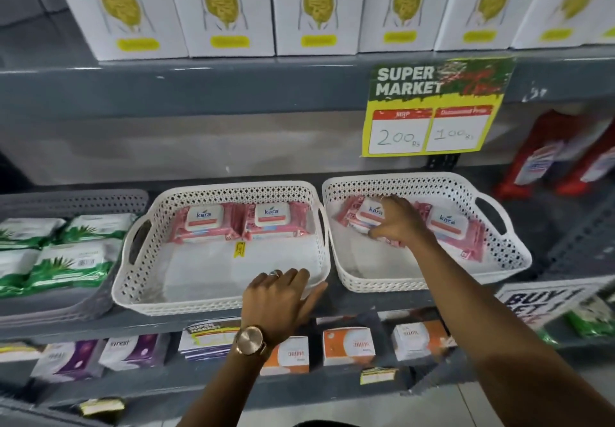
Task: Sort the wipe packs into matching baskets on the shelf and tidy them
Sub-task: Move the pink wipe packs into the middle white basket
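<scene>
Three baskets on the shelf (pixel 233 325): grey basket (pixel 83 296) with four green packs (pixel 70 261), middle white basket (pixel 139 280) and right white basket (pixel 509 260) each with two pink packs visible. Right hand (pixel 397 221) reaches in, fingers clamped on the left pink pack (pixel 357 216). Left hand (pixel 279 300) rests on the middle basket's front rim, fingers spread.

The left hand (pixel 278 296) lay palm-down, fingers spread and pointing far-right, a watch (pixel 250 340) on its wrist. The right hand (pixel 397 220) reached farther, arm extended, fingers curled downward in a loose grasp.
</scene>
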Demonstrator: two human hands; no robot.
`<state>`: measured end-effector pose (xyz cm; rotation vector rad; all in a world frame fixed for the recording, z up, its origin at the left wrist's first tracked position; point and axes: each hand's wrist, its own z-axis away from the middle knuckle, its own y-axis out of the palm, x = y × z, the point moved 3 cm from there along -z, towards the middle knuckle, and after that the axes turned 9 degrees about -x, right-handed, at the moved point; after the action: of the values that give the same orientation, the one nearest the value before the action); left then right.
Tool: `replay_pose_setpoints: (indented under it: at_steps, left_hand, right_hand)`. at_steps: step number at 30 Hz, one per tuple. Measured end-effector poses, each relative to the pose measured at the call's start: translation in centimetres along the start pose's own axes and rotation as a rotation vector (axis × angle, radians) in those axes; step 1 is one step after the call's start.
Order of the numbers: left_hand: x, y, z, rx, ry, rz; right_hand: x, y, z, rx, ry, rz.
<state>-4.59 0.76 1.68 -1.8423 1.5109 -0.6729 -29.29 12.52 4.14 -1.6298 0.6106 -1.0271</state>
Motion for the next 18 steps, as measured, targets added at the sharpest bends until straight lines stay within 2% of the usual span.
replay_pose_setpoints:
  at_steps: [9,14,18]
  left_hand:
    - [1.4,-1.3,0.7,-0.001,0.075,0.086]
    - [4.8,-3.1,2.0,0.006,0.063,0.080]
    - [8.7,-4.8,3.6,0.027,0.047,0.064]
  right_hand:
    - [2.5,-1.9,4.6,-0.280,0.184,-0.139]
    - [6.7,-5.0,6.9,-0.447,0.139,-0.201]
    - [12.7,-4.8,7.9,-0.437,0.081,-0.347]
